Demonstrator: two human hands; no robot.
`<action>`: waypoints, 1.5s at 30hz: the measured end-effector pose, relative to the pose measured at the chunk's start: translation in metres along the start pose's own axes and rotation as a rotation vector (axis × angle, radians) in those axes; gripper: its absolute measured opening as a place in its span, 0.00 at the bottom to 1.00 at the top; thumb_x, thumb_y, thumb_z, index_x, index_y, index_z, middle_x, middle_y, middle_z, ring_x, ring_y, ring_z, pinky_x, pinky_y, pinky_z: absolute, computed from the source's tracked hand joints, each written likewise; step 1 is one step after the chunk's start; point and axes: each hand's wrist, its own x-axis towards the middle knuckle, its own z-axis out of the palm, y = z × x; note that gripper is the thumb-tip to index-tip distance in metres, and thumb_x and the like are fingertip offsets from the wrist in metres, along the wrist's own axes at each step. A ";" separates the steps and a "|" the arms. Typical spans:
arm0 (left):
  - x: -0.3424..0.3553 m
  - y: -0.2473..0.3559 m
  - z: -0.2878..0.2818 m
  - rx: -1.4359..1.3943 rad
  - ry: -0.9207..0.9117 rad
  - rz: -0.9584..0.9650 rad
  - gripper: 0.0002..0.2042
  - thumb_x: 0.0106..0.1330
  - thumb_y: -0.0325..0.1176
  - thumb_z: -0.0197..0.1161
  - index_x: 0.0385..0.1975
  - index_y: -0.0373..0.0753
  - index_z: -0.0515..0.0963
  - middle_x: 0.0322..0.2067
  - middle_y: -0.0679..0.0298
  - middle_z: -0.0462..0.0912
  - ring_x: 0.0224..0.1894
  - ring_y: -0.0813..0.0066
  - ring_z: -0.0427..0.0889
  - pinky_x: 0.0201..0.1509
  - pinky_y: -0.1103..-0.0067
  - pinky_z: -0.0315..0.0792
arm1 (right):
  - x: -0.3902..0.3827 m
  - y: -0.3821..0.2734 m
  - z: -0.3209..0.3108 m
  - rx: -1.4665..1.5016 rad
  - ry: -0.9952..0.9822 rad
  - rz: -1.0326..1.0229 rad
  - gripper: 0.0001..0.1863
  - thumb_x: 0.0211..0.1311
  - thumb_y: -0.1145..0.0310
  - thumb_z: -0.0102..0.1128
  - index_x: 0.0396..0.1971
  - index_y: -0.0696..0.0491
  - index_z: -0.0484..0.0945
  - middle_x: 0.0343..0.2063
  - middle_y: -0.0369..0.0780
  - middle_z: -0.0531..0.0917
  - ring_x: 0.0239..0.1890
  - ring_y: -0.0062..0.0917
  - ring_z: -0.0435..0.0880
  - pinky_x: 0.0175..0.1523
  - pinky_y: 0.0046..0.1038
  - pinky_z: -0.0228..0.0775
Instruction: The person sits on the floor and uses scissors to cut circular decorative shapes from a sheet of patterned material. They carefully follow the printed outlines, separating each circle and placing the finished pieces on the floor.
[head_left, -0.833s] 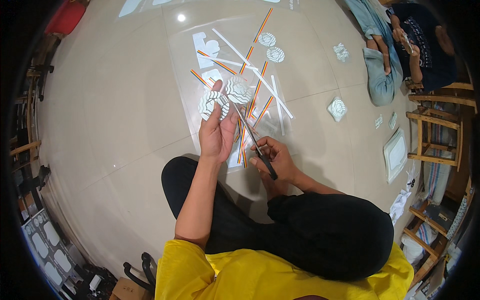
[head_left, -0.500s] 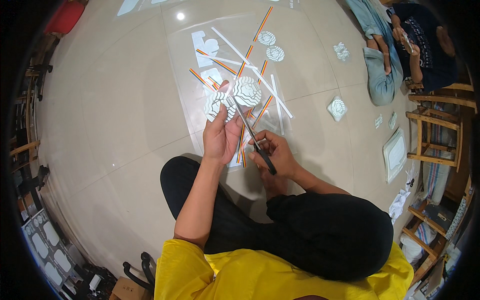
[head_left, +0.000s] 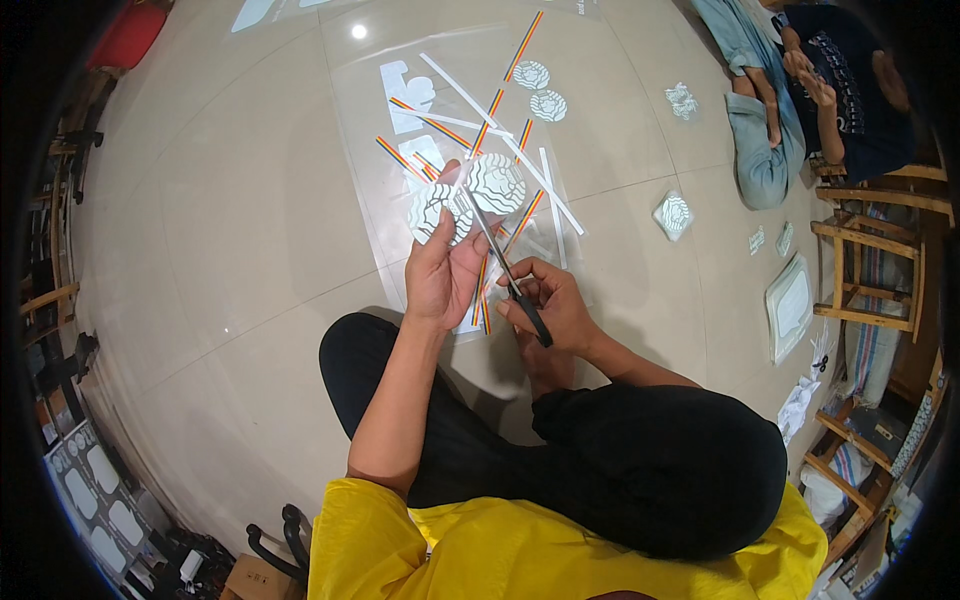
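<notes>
My left hand (head_left: 440, 275) grips a sheet bearing two round pieces with wavy grey-green and white bands, the left round piece (head_left: 432, 216) under my thumb and the right round piece (head_left: 497, 184) beyond my fingers. Between the two rounds lie the blades of the scissors (head_left: 503, 262), pointing away from me. My right hand (head_left: 550, 305) is closed around their black handles. Whether the blade tips are parted is too small to tell. Under my hands lies a clear plastic sheet (head_left: 360, 180) with striped rainbow strips (head_left: 525, 45) and white strips (head_left: 562, 197) scattered over it.
Two more round pieces (head_left: 540, 88) lie beyond my hands. To the right are a square patterned piece (head_left: 674, 215), a stack of white sheets (head_left: 790, 308) and wooden racks (head_left: 870, 270). Another person (head_left: 770, 100) sits on the floor at far right. A red seat (head_left: 130, 32) stands far left.
The right round piece has shifted slightly to the right, away from the left one. My hands keep nearly the same place. The other person's hands have moved closer together.
</notes>
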 end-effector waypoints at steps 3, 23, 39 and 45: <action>-0.001 0.000 0.005 0.005 -0.017 0.013 0.28 0.84 0.31 0.46 0.80 0.36 0.51 0.75 0.52 0.63 0.74 0.56 0.70 0.77 0.63 0.71 | 0.000 -0.001 0.001 0.006 0.005 0.000 0.17 0.63 0.73 0.75 0.48 0.57 0.76 0.25 0.30 0.83 0.26 0.09 0.79 0.31 0.17 0.67; -0.002 0.000 0.002 0.029 -0.021 -0.004 0.28 0.84 0.32 0.48 0.81 0.37 0.52 0.74 0.52 0.66 0.66 0.63 0.78 0.72 0.66 0.75 | -0.004 -0.006 0.003 0.010 0.042 0.026 0.17 0.63 0.73 0.76 0.47 0.57 0.78 0.26 0.30 0.83 0.26 0.08 0.78 0.31 0.16 0.66; -0.004 -0.009 -0.003 0.063 -0.003 -0.016 0.28 0.84 0.34 0.51 0.79 0.35 0.54 0.70 0.53 0.70 0.68 0.58 0.77 0.74 0.61 0.72 | 0.004 -0.006 0.001 -0.012 0.054 -0.005 0.17 0.65 0.75 0.73 0.49 0.59 0.77 0.23 0.32 0.84 0.23 0.10 0.79 0.29 0.17 0.68; -0.005 -0.014 -0.008 0.047 0.022 -0.028 0.23 0.83 0.34 0.53 0.72 0.31 0.63 0.61 0.52 0.79 0.62 0.62 0.81 0.69 0.66 0.76 | 0.006 -0.011 0.001 -0.037 0.070 0.030 0.17 0.65 0.73 0.74 0.49 0.59 0.77 0.23 0.33 0.84 0.23 0.10 0.79 0.28 0.18 0.69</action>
